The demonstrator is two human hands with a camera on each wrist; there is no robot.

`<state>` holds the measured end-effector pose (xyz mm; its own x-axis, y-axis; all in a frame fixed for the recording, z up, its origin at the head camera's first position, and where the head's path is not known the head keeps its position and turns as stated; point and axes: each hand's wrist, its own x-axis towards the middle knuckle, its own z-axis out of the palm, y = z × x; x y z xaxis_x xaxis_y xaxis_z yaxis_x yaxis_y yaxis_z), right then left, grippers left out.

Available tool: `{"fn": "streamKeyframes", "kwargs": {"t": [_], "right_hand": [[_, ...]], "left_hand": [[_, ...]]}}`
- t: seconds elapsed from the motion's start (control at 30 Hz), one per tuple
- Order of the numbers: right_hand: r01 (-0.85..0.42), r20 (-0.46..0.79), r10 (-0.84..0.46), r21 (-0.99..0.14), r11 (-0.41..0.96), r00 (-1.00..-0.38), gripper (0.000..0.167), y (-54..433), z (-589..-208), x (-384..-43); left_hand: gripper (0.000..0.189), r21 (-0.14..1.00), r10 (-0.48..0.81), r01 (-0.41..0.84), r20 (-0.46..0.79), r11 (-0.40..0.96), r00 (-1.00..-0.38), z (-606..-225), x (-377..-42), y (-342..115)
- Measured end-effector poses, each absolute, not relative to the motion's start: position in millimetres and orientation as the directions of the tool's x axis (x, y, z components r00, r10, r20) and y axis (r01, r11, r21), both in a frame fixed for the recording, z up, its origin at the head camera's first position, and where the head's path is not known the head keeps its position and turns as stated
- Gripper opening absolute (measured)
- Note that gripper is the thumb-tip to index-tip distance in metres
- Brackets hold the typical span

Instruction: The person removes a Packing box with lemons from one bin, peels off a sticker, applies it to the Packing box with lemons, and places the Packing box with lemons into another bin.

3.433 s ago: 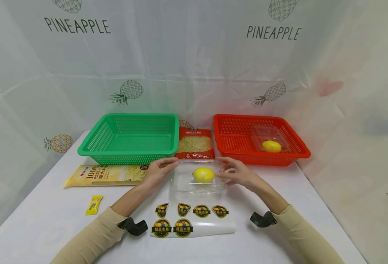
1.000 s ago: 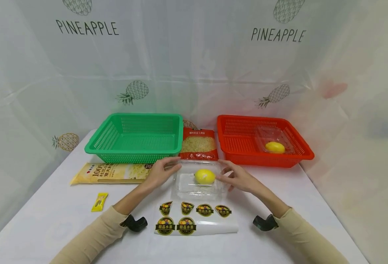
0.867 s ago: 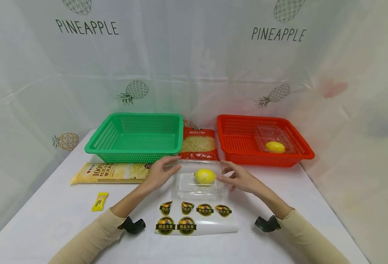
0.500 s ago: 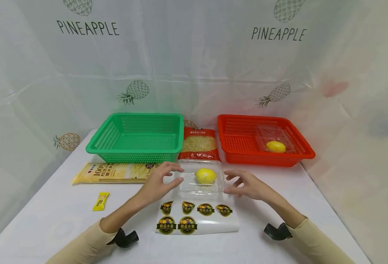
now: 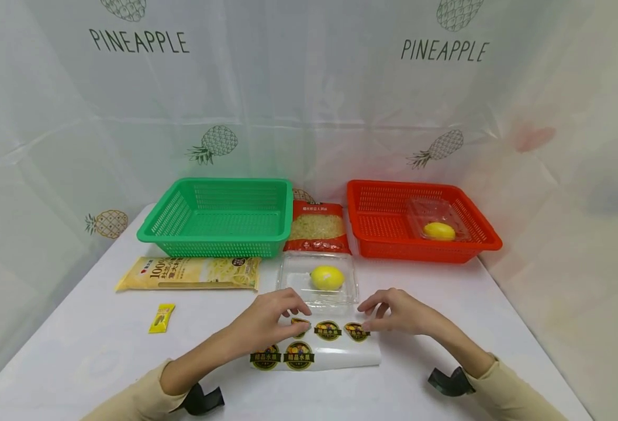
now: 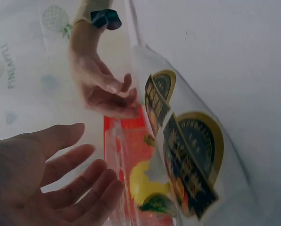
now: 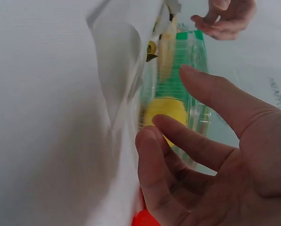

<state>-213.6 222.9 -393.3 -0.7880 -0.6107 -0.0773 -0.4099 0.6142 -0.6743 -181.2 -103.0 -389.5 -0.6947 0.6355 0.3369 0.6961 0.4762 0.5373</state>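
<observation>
A white sheet of round black-and-gold fruit stickers [image 5: 340, 356] lies at the front middle of the table. My left hand [image 5: 272, 320] hovers over its left part with fingers loosely bent, hiding a sticker at the upper left. Above the sheet's right end is my right hand [image 5: 400, 313], thumb and fingers apart and holding nothing. Just behind both hands sits a clear plastic box [image 5: 294, 286] with a yellow lemon [image 5: 327, 278] in it. In the left wrist view the left hand's fingers [image 6: 79, 172] are spread, with nothing in them.
At the back stand a green basket [image 5: 214, 250] and a red basket [image 5: 382, 251], the red one bearing another boxed lemon [image 5: 439, 231]. Between them leans a red pasta bag [image 5: 316, 227]. A yellow pasta pack [image 5: 187, 273] and a small yellow packet [image 5: 161, 318] lie at left.
Both hands have let go of the clear box's sides and drawn back toward the front, over the sticker sheet. The box with the lemon has stayed in place.
</observation>
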Motion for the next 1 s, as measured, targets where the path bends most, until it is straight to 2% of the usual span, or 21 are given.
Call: {"fn": "streamKeyframes", "kwargs": {"t": [0.27, 0.53, 0.7, 1.0], "right_hand": [[-0.429, -0.098, -0.629, -0.65, 0.627, -0.772, 0.039, 216, -398, -211], [-0.43, -0.115, -0.622, -0.625, 0.651, -0.775, 0.038, 210, -400, -210], [-0.434, -0.111, -0.617, -0.615, 0.658, -0.779, 0.037, 207, -402, -209], [-0.41, -0.143, -0.593, -0.595, 0.691, -0.793, 0.035, 203, -406, -208]], "left_hand": [[0.028, 0.399, 0.722, 0.722, 0.184, 0.566, -0.667, -397, -181, -85], [0.044, 0.266, 0.745, 0.739, 0.098, 0.62, -0.66, -403, -180, -75], [0.053, 0.231, 0.737, 0.726, 0.051, 0.648, -0.674, -408, -180, -73], [0.052, 0.2, 0.74, 0.729, 0.021, 0.655, -0.672, -411, -180, -71]]}}
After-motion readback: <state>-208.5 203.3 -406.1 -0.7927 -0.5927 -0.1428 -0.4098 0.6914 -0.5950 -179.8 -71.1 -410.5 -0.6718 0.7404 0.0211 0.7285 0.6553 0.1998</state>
